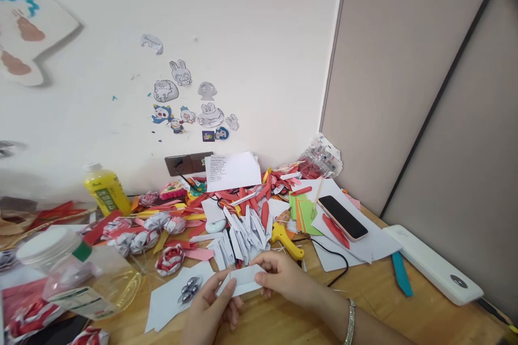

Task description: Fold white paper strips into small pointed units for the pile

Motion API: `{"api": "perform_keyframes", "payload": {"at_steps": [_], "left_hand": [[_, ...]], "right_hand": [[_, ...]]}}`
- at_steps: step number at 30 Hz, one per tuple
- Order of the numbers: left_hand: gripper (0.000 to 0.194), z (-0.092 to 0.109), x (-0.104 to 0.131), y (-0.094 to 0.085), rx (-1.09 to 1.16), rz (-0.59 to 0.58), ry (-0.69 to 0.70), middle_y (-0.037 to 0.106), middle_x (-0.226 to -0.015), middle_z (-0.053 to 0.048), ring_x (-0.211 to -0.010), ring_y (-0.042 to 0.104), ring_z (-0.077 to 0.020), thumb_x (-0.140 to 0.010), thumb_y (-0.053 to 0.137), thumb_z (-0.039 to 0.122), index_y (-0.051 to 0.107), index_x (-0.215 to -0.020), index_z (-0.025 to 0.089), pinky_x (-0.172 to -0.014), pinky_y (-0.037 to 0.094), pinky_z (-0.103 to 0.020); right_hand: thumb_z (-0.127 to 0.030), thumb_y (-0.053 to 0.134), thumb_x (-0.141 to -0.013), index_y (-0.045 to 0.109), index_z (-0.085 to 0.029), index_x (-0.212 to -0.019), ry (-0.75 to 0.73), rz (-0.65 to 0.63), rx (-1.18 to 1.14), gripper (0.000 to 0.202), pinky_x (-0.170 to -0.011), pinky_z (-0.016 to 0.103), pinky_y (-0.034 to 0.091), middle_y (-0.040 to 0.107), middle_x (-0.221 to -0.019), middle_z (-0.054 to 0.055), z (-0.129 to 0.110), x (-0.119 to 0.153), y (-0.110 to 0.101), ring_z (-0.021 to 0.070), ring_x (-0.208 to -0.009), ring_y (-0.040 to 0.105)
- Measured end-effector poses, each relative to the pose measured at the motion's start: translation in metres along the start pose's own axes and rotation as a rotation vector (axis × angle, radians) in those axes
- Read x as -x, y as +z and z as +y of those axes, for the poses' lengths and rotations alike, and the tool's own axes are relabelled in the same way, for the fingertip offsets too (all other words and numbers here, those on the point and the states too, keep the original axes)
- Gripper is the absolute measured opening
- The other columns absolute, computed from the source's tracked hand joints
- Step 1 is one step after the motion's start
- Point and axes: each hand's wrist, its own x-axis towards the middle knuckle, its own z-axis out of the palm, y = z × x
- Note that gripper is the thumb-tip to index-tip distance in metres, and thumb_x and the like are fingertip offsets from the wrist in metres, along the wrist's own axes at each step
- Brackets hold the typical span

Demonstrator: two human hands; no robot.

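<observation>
A small folded white paper (pixel 246 280) is held between both hands above the front of the wooden table. My left hand (pixel 212 304) pinches its left end, thumb on top. My right hand (pixel 283 277) grips its right end between thumb and fingers; a bracelet circles that wrist. Left of my left hand, several shiny dark balls (pixel 189 289) rest on white sheets (pixel 159 304). Just behind the hands lies a pile of folded white paper strips (pixel 243 237), with a yellow glue gun (pixel 286 237) to its right.
A yellow bottle (pixel 107 191) and a clear plastic jar (pixel 93 280) stand at the left. A phone (pixel 343 217) lies on papers at the right, near a long white device (pixel 435 264). A black cable (pixel 343 261) curves across the table.
</observation>
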Motion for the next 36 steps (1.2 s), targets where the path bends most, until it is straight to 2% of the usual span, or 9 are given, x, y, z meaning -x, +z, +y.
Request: {"api": "perform_keyframes", "payload": {"at_steps": [6, 11, 15, 18, 21, 24, 29, 33, 36], "left_hand": [[0.046, 0.008, 0.008, 0.006, 0.141, 0.026, -0.034, 0.065, -0.050, 0.000, -0.038, 0.048, -0.0079, -0.062, 0.071, 0.037, 0.058, -0.100, 0.015, -0.037, 0.038, -0.017], [0.035, 0.007, 0.008, 0.004, 0.238, 0.034, -0.067, 0.065, -0.050, -0.001, -0.035, 0.045, -0.0052, -0.061, 0.073, 0.030, 0.063, -0.092, 0.015, -0.036, 0.035, -0.014], [0.030, 0.006, 0.006, 0.003, 0.268, -0.013, -0.083, 0.065, -0.050, -0.001, -0.036, 0.047, -0.0068, -0.060, 0.074, 0.030, 0.064, -0.084, 0.015, -0.036, 0.036, -0.016], [0.028, 0.005, 0.006, 0.002, 0.266, -0.063, -0.081, 0.066, -0.052, -0.002, -0.040, 0.052, -0.0093, -0.064, 0.070, 0.036, 0.063, -0.081, 0.015, -0.038, 0.039, -0.018], [0.030, 0.001, 0.004, 0.001, 0.224, -0.062, -0.095, 0.064, -0.048, -0.001, -0.038, 0.050, -0.0087, -0.065, 0.068, 0.041, 0.060, -0.078, 0.015, -0.037, 0.037, -0.017], [0.034, -0.002, 0.002, 0.000, 0.128, -0.045, -0.091, 0.065, -0.049, 0.000, -0.039, 0.052, -0.0099, -0.065, 0.069, 0.040, 0.058, -0.086, 0.016, -0.039, 0.038, -0.019], [0.039, 0.000, 0.001, -0.002, -0.177, -0.076, 0.042, 0.064, -0.047, 0.001, -0.045, 0.056, -0.0143, -0.065, 0.064, 0.048, 0.059, -0.086, 0.015, -0.049, 0.043, -0.024], [0.034, 0.004, 0.003, 0.001, -0.302, -0.084, 0.098, 0.064, -0.050, 0.002, -0.048, 0.056, -0.0154, -0.067, 0.061, 0.048, 0.059, -0.081, 0.017, -0.053, 0.043, -0.025], [0.036, 0.005, 0.004, 0.003, -0.275, -0.072, 0.087, 0.063, -0.048, 0.002, -0.047, 0.055, -0.0156, -0.064, 0.063, 0.050, 0.058, -0.078, 0.018, -0.052, 0.043, -0.025]], "right_hand": [[-0.033, 0.064, -0.069, 0.063, -0.010, -0.091, 0.057, 0.067, -0.134, 0.032, -0.043, 0.019, 0.037, 0.052, -0.052, -0.004, -0.006, 0.001, 0.002, 0.0071, -0.042, 0.046], [-0.027, 0.062, -0.070, 0.066, -0.011, -0.091, 0.045, 0.126, -0.141, 0.027, -0.040, 0.018, 0.034, 0.051, -0.047, -0.004, -0.006, 0.001, 0.005, 0.0068, -0.039, 0.046], [-0.028, 0.061, -0.073, 0.068, -0.012, -0.086, -0.050, 0.103, -0.042, 0.022, -0.044, 0.019, 0.039, 0.058, -0.060, 0.000, -0.004, 0.002, 0.002, 0.0078, -0.046, 0.050], [-0.025, 0.057, -0.077, 0.070, -0.016, -0.084, -0.162, 0.087, 0.137, 0.017, -0.052, 0.021, 0.042, 0.062, -0.071, 0.002, -0.005, 0.004, 0.000, 0.0109, -0.057, 0.055], [-0.019, 0.055, -0.078, 0.070, -0.018, -0.085, -0.246, 0.069, 0.316, 0.017, -0.059, 0.022, 0.043, 0.065, -0.073, 0.002, -0.007, 0.005, -0.001, 0.0131, -0.065, 0.057], [-0.017, 0.053, -0.079, 0.070, -0.019, -0.086, -0.288, 0.035, 0.414, 0.019, -0.063, 0.022, 0.043, 0.067, -0.076, 0.003, -0.011, 0.007, -0.002, 0.0139, -0.068, 0.058], [-0.031, 0.056, -0.079, 0.064, -0.021, -0.102, -0.244, -0.075, 0.567, 0.027, -0.054, 0.020, 0.036, 0.062, -0.070, 0.000, -0.018, 0.011, -0.005, 0.0120, -0.060, 0.051], [-0.030, 0.049, -0.084, 0.068, -0.019, -0.090, -0.238, -0.077, 0.663, 0.023, -0.057, 0.021, 0.035, 0.062, -0.069, 0.000, -0.019, 0.011, -0.002, 0.0119, -0.062, 0.052], [-0.025, 0.053, -0.080, 0.067, -0.018, -0.084, -0.170, -0.046, 0.590, 0.017, -0.059, 0.020, 0.038, 0.064, -0.073, 0.000, -0.017, 0.009, 0.000, 0.0128, -0.066, 0.054]]}}
